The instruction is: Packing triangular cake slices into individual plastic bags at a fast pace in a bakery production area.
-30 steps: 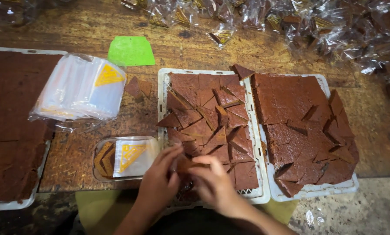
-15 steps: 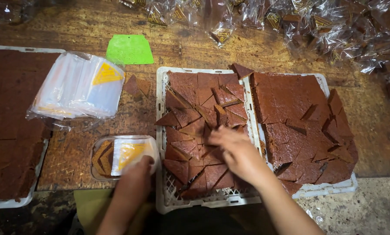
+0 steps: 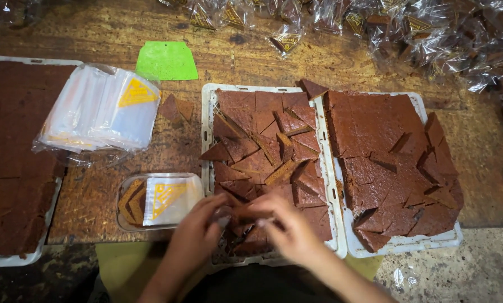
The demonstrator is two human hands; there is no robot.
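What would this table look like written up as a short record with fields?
Left hand: at the near edge of the middle tray, touching brown cake pieces
Right hand: beside it, fingers on the same pieces; grip unclear
Right tray: larger cut brown slab
Left of hands: small clear tub with a bagged piece
Further left: stack of clear bags, green scraper
Far edge: wrapped pieces

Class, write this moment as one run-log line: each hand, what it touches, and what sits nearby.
left hand: on brown cake pieces | right hand: same pieces | white tray: under them | clear tub: beside left hand
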